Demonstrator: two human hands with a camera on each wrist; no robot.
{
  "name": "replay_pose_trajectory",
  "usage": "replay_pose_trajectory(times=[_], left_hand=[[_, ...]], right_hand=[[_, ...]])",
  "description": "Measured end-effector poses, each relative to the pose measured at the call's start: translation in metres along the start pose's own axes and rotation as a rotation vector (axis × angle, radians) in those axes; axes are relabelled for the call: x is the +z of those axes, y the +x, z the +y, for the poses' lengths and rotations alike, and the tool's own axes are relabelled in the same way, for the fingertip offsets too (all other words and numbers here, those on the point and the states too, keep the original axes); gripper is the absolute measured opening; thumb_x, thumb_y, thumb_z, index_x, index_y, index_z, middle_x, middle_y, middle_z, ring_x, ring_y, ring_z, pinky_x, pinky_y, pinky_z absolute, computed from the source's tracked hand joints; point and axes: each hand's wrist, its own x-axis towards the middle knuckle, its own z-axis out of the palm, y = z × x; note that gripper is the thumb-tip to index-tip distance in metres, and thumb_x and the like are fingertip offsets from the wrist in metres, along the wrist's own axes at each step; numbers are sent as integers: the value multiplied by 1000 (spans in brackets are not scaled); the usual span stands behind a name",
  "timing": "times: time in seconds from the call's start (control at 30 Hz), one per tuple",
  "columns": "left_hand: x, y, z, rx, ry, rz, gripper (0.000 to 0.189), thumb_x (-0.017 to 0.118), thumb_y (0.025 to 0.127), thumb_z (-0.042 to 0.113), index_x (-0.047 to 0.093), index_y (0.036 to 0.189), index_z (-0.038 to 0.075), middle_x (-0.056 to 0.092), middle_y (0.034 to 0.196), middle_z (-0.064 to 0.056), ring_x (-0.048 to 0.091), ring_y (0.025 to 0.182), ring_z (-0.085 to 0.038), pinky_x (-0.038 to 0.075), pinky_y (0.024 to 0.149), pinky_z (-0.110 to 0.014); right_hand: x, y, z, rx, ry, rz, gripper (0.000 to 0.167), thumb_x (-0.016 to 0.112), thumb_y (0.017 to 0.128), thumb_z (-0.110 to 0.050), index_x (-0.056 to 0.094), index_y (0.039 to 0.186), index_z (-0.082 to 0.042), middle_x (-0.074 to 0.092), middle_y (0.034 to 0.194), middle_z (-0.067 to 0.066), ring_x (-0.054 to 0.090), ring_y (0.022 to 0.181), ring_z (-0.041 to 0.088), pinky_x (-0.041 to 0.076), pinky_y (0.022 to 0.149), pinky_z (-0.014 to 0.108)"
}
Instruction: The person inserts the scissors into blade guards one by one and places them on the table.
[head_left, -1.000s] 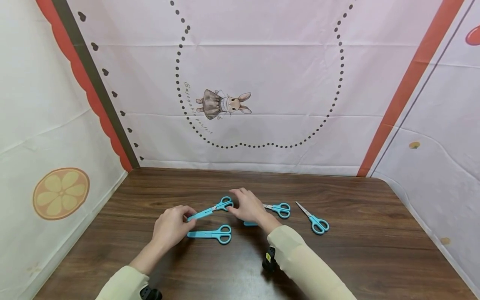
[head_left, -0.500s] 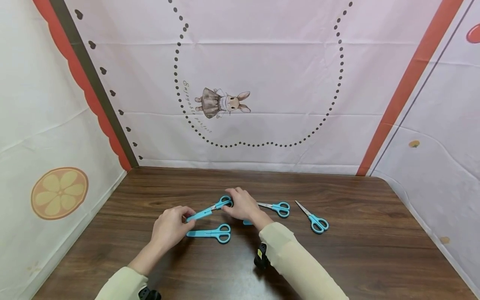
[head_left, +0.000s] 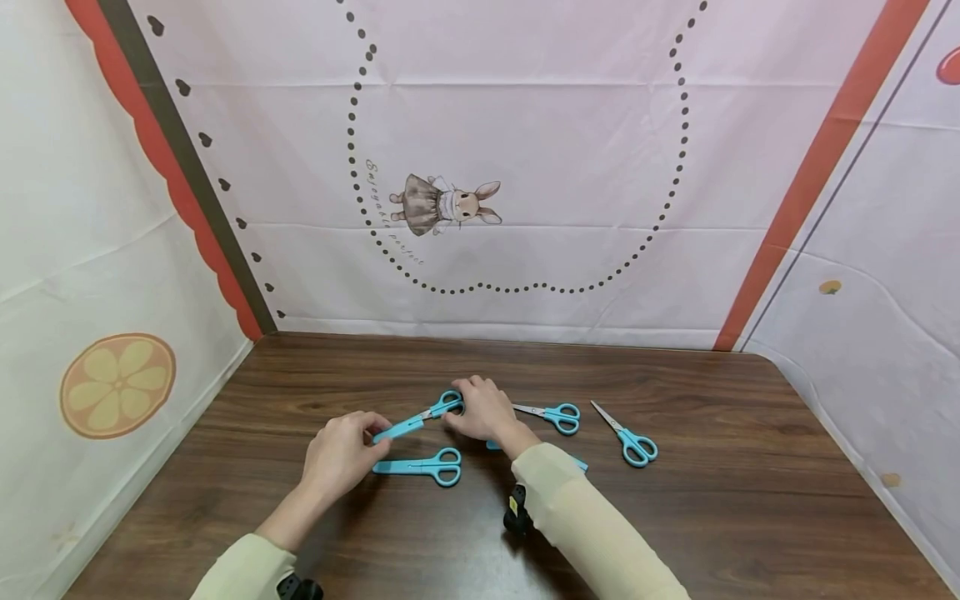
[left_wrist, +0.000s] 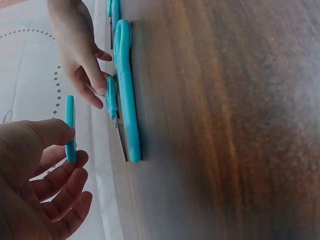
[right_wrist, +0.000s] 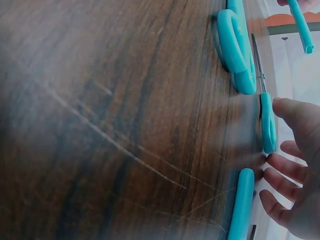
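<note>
Thumb and index finger of my left hand (head_left: 337, 457) pinch a blue scissors sheath (left_wrist: 70, 127), its open end facing right. In the left wrist view the sheath hangs apart from the scissors. Bare-bladed blue scissors (head_left: 447, 403) lie on the table, their blades towards the left hand. My right hand (head_left: 486, 410) is at their handle loops, the thumb right at the handle (right_wrist: 268, 124) and the other fingers spread loosely. In front lies another pair of scissors in its sheath (head_left: 417, 468), with the loops pointing right.
Two more bare scissors lie to the right: one pair (head_left: 562, 418) with its tips behind the right hand, one pair (head_left: 636, 450) farther right. A loose blue sheath (head_left: 580, 464) is partly hidden by the right forearm. A printed cloth wall (head_left: 562, 250) rises behind the wooden table (head_left: 712, 500).
My right hand has shifted a little left onto the handle loops, and its forearm has swung left, uncovering more of the loose sheath. The left hand with its sheath stays nearly still.
</note>
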Motion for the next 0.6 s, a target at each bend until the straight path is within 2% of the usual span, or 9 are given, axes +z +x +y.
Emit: replay_pose_trajectory(times=[0.6], left_hand=[[1, -2, -4, -26, 6, -4, 13, 71, 76, 20, 70, 89, 19, 65, 80, 4, 56, 68, -9, 39, 49, -26]], right_hand=[[7, 9, -7, 56, -187, -28, 61, 58, 83, -54, 48, 133, -21, 45, 125, 4, 46, 111, 23, 42, 87, 40]])
